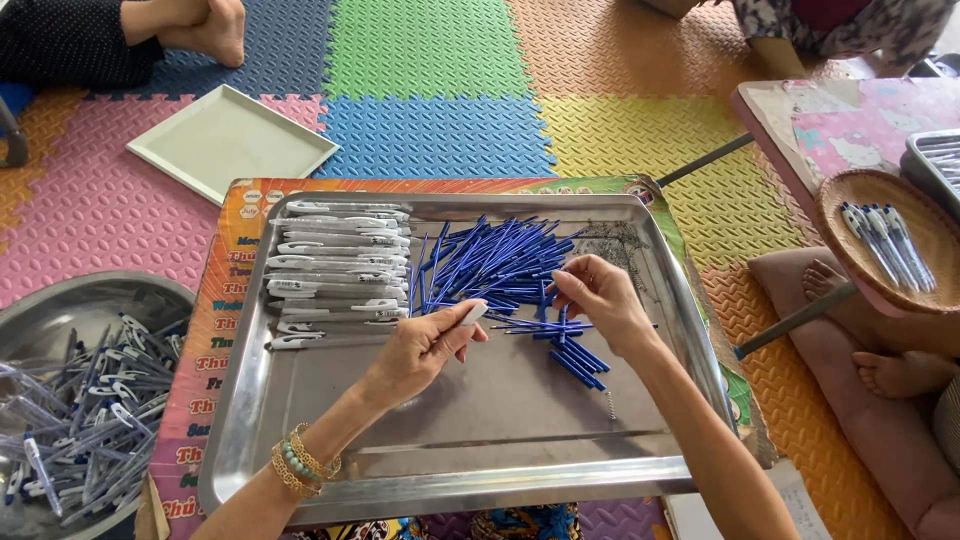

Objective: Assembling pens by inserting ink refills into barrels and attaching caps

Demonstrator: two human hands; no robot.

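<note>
While the left hand (420,345) pinches a white pen barrel (472,314), the right hand (600,300) fingers blue refills (500,262) just beside it.

A single head-worn camera is supplying the only view, so no second view is sharing any part of the scene. It is looking steeply downward and forward from above the person's forearms, which are entering from the bottom edge. The steel tray (300,440) is filling the centre of the picture at close range (near enough that single blue pen tubes (490,262) are showing apart). The far field is reaching the coloured foam floor mats (430,60) at the top edge. The side margins are taking in a metal bowl (60,310) at left and a woven basket (850,195) at right.
</note>
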